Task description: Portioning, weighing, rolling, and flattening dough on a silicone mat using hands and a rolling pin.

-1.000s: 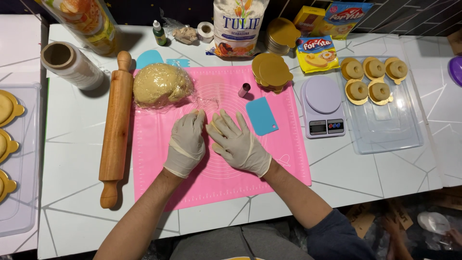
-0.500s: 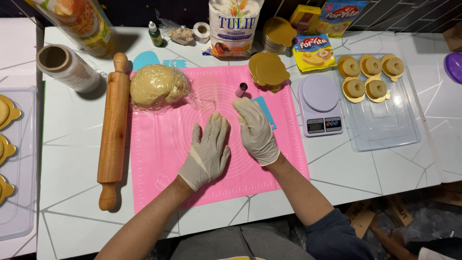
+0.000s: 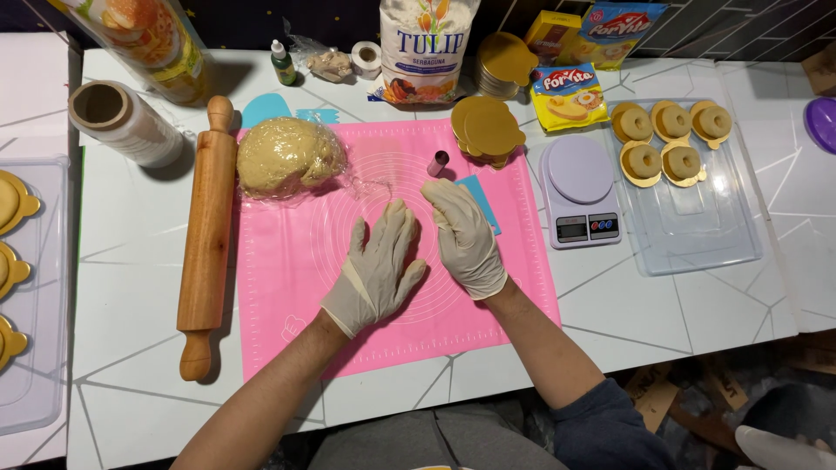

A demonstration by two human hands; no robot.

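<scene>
My left hand and my right hand, both in pale gloves, lie flat with fingers apart on the pink silicone mat, holding nothing. My right hand partly covers a blue plastic scraper. A ball of yellow dough in clear wrap sits at the mat's far left corner. A small pink round cutter stands just beyond my right fingertips. A wooden rolling pin lies along the mat's left edge.
A digital kitchen scale stands right of the mat, then a clear tray with several gold-based pastries. Stacked gold discs, a flour bag, yellow packets, a cling-film roll and another tray surround the work area.
Both hands slid right across the mat and a little farther from me; my right hand now reaches over the blue scraper.
</scene>
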